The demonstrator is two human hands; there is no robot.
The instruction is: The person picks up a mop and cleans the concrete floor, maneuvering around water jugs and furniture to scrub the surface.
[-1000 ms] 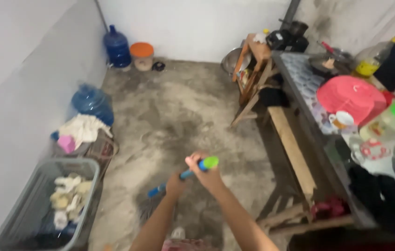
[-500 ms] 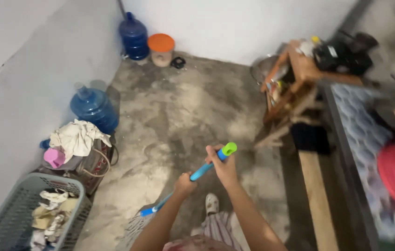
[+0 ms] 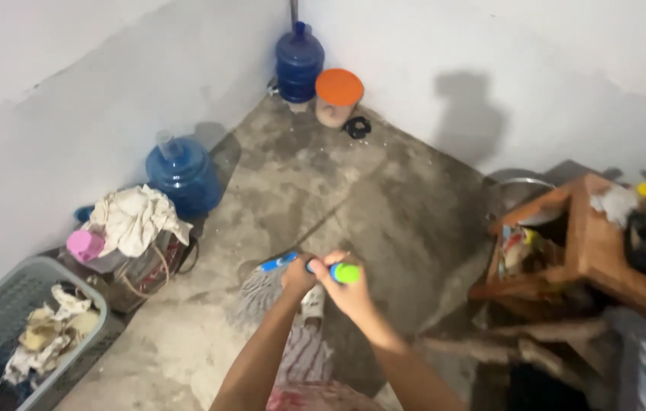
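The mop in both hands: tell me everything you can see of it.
The mop has a blue handle with a green end cap and a grey stringy head, spread on the concrete floor. The left hand and the right hand both grip its top end, so the handle looks steeply foreshortened.

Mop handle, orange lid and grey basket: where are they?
mop handle [image 3: 277, 262], head view, on its blue shaft left of the hands.
orange lid [image 3: 339, 86], head view, on its top middle.
grey basket [image 3: 72, 369], head view, on its right rim.
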